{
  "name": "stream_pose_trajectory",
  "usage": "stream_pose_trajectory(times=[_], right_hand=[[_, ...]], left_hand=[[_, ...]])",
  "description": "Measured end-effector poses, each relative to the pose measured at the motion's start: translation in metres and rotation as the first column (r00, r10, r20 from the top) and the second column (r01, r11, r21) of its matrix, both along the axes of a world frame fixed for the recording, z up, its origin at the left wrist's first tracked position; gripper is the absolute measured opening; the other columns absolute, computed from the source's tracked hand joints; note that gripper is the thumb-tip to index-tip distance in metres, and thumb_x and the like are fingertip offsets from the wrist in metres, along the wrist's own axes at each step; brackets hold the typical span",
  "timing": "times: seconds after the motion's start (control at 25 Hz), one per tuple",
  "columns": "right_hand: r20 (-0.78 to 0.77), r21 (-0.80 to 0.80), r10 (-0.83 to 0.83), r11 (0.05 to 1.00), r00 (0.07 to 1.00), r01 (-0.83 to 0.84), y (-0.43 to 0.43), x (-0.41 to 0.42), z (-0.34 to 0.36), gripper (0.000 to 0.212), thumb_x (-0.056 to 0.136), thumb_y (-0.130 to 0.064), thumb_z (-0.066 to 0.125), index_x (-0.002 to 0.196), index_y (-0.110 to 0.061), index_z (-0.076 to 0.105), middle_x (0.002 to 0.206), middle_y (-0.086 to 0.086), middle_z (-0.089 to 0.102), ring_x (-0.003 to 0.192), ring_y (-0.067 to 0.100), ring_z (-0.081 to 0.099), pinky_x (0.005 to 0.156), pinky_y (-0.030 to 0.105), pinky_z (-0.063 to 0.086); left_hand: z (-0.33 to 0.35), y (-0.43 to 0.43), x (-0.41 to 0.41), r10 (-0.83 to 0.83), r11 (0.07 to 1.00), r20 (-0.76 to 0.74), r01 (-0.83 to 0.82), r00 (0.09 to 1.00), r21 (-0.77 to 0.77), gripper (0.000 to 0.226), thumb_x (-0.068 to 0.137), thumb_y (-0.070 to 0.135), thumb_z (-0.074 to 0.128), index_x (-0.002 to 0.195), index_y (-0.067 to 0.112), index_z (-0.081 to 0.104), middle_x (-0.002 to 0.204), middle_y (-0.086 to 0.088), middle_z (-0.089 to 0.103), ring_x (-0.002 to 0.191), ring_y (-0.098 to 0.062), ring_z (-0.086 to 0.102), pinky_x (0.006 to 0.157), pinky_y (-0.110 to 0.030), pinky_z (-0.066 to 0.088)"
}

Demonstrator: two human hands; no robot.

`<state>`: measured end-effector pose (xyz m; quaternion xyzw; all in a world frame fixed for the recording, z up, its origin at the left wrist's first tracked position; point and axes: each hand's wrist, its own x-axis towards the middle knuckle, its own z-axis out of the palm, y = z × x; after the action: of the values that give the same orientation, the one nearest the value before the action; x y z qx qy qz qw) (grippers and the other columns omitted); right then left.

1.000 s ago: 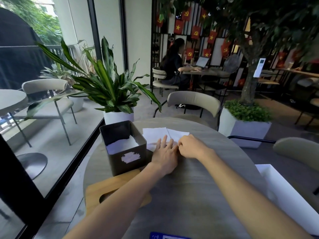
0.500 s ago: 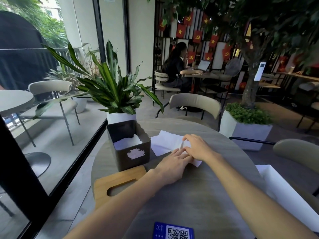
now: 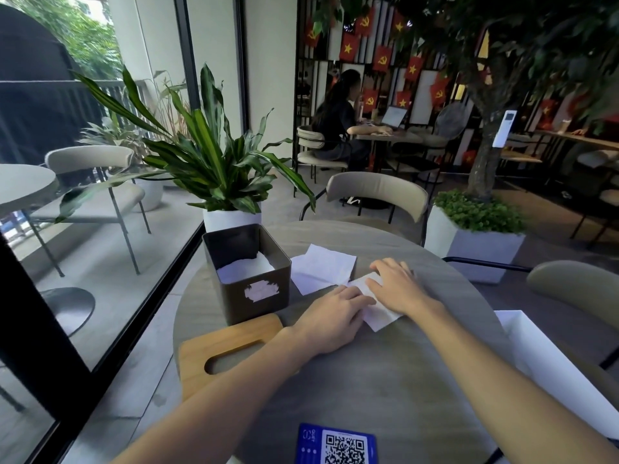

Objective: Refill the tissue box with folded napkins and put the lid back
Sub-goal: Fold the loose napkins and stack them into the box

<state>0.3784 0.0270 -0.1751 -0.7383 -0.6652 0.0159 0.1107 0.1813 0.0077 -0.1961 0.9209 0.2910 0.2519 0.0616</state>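
Note:
A dark square tissue box (image 3: 254, 296) stands open on the round grey table (image 3: 385, 380), with white folded napkins (image 3: 246, 270) inside it. Its wooden lid (image 3: 231, 343) with an oval slot lies flat in front of the box. A white napkin (image 3: 376, 313) lies in the middle of the table. My left hand (image 3: 330, 318) and my right hand (image 3: 395, 286) both press flat on it, fingers straight. Another unfolded white napkin (image 3: 321, 267) lies just behind, to the right of the box.
A potted plant in a white pot (image 3: 231, 219) stands behind the box at the table's far edge. A blue QR-code card (image 3: 336, 445) lies at the near edge. A white open box (image 3: 556, 366) sits at the right. A chair (image 3: 375, 192) faces me across the table.
Both hands slid rightward and nearer with the napkin, away from the box. One napkin now lies uncovered behind them. The camera tilted down, bringing the QR card into view.

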Motion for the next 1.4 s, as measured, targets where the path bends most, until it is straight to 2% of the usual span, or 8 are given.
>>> stream_pose_trajectory(times=[0.12, 0.24, 0.44, 0.64, 0.8, 0.96, 1.2, 1.4], right_hand=[[-0.08, 0.197, 0.179, 0.967, 0.981, -0.16, -0.017, 0.005, -0.012, 0.035, 0.098, -0.023, 0.054, 0.133, -0.017, 0.059, 0.142, -0.002, 0.053, 0.128, 0.027, 0.047, 0.109, 0.038, 0.035], [-0.085, 0.062, 0.271, 0.962, 0.959, -0.266, -0.026, 0.007, -0.02, 0.041, 0.106, -0.021, 0.04, 0.146, -0.015, 0.051, 0.156, 0.001, 0.043, 0.146, 0.019, 0.036, 0.119, 0.035, 0.025], [0.105, -0.131, 0.104, 0.987, 0.989, -0.09, -0.019, 0.021, -0.005, 0.051, 0.108, -0.019, 0.026, 0.158, -0.011, 0.023, 0.167, 0.005, 0.019, 0.153, 0.022, 0.019, 0.122, 0.035, 0.016], [-0.1, 0.018, 0.228, 0.974, 0.968, -0.228, -0.03, -0.012, -0.001, 0.048, 0.107, -0.017, 0.034, 0.153, -0.003, 0.035, 0.161, 0.013, 0.032, 0.151, 0.022, 0.025, 0.121, 0.027, 0.015], [-0.047, -0.074, 0.143, 0.986, 0.989, -0.147, -0.032, 0.003, -0.009, 0.047, 0.108, -0.021, 0.032, 0.153, -0.01, 0.039, 0.162, 0.006, 0.032, 0.15, 0.022, 0.027, 0.121, 0.033, 0.018], [-0.076, 0.007, -0.024, 1.0, 0.997, 0.025, -0.027, 0.019, 0.002, 0.027, 0.101, -0.025, 0.045, 0.113, -0.012, 0.065, 0.123, 0.007, 0.064, 0.116, 0.029, 0.054, 0.101, 0.039, 0.038], [-0.316, -0.138, -0.238, 0.969, 0.918, 0.204, -0.02, 0.0, 0.017, 0.026, 0.083, -0.03, 0.062, 0.067, -0.019, 0.045, 0.069, -0.001, 0.048, 0.072, 0.024, 0.047, 0.053, 0.032, 0.033], [-0.573, -0.045, -0.157, 0.986, 0.804, 0.16, -0.023, 0.006, 0.03, 0.023, 0.082, -0.031, 0.059, 0.077, -0.009, 0.062, 0.075, 0.004, 0.062, 0.073, 0.024, 0.058, 0.062, 0.033, 0.04]], left_hand=[[-0.004, 0.003, 0.003, 0.077, 0.996, -0.053, -0.075, 0.996, 0.049, 0.037, 0.095, 0.033, 0.04, 0.127, 0.025, 0.059, 0.125, -0.005, 0.055, 0.112, -0.026, 0.051, 0.098, -0.039, 0.044], [-0.008, 0.004, 0.005, 0.074, 0.997, -0.095, -0.071, 0.993, 0.04, 0.036, 0.095, 0.036, 0.037, 0.121, 0.028, 0.061, 0.109, -0.004, 0.056, 0.111, -0.027, 0.052, 0.099, -0.04, 0.043], [-0.012, -0.007, 0.001, 0.118, 0.992, -0.161, -0.109, 0.98, 0.066, 0.052, 0.097, 0.043, 0.025, 0.136, 0.027, 0.055, 0.119, -0.013, 0.054, 0.119, -0.035, 0.049, 0.104, -0.042, 0.041], [-0.01, -0.01, 0.002, 0.124, 0.991, -0.184, -0.113, 0.975, 0.072, 0.054, 0.097, 0.048, 0.018, 0.132, 0.033, 0.056, 0.115, -0.013, 0.051, 0.119, -0.034, 0.046, 0.107, -0.043, 0.036], [-0.01, -0.01, 0.002, 0.125, 0.992, -0.257, -0.129, 0.958, 0.001, 0.068, 0.089, 0.054, 0.003, 0.145, 0.043, 0.041, 0.144, -0.02, 0.039, 0.141, -0.034, 0.027, 0.117, -0.042, 0.023], [-0.012, -0.011, 0.002, 0.136, 0.99, -0.232, -0.141, 0.963, -0.003, 0.066, 0.09, 0.055, 0.005, 0.145, 0.046, 0.04, 0.147, -0.016, 0.038, 0.141, -0.033, 0.029, 0.117, -0.042, 0.023], [-0.005, -0.019, -0.003, 0.117, 0.992, -0.252, -0.124, 0.961, -0.011, 0.064, 0.09, 0.058, 0.005, 0.143, 0.051, 0.04, 0.146, -0.003, 0.036, 0.134, -0.027, 0.03, 0.115, -0.039, 0.025], [0.003, -0.019, -0.004, 0.102, 0.982, -0.225, -0.134, 0.969, -0.135, 0.059, 0.101, 0.053, 0.032, 0.155, 0.042, 0.013, 0.156, -0.007, 0.018, 0.143, -0.03, 0.018, 0.117, -0.041, 0.021]])
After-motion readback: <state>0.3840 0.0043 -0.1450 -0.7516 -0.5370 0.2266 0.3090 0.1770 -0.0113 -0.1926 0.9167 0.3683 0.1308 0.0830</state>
